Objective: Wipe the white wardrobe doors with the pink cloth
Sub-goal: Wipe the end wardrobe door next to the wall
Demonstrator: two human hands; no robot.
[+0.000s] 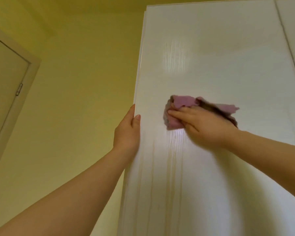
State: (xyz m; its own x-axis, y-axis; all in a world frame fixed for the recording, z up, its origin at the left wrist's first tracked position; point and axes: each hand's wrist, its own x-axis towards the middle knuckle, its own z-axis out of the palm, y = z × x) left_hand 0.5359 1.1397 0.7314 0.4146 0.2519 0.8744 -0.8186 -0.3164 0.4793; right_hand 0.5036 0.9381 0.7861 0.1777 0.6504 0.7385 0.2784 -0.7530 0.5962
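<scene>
Cloth pressed flat to wardrobe door under straight-fingered right grip for wiping, left grip at 9 o'clock pinching door edge to steady it.

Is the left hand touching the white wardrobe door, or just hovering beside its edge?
Touching. The head view shows the left hand holding the wardrobe door by its left edge, thumb on the front face.
</scene>
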